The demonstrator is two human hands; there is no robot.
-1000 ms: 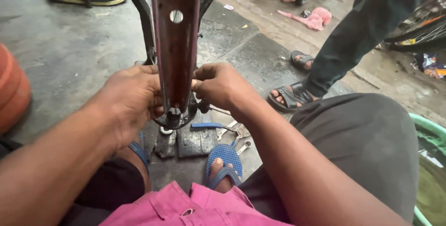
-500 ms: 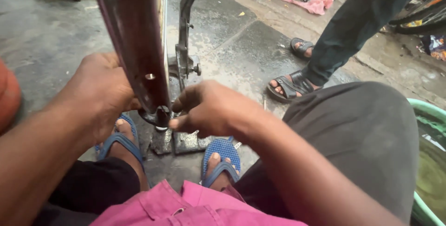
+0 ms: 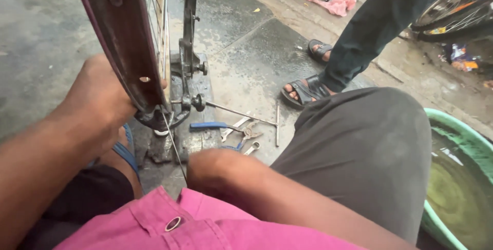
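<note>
Rim: bare bicycle wheel rim (image 3: 120,39), rusty brown, with no tyre on it, runs from the top left of the frame down to the centre left, its lower edge sitting in a dark metal stand (image 3: 189,70).
Left hand: left hand (image 3: 105,98), centre left, is closed around the rim's lower edge, fingers wrapped behind the metal and mostly hidden.
Right hand: right hand (image 3: 218,170), lower centre, is drawn back near the pink shirt (image 3: 169,227); I cannot tell whether its fingers are curled on anything. A thin spoke (image 3: 174,144) runs from the rim down toward it, but contact is hidden.
Tools: blue-handled pliers (image 3: 218,125), a spanner (image 3: 250,149) and a T-handled rod (image 3: 251,116) lie on the wet stone floor (image 3: 246,49), centre of the frame, untouched.
Surroundings: green water tub (image 3: 462,178) at the lower right; another person's sandalled foot (image 3: 305,91) at the upper centre right.
Progress: tyre already off and rim mounted; at least 1 spoke looks loose, so spoke work appears unfinished.
</note>
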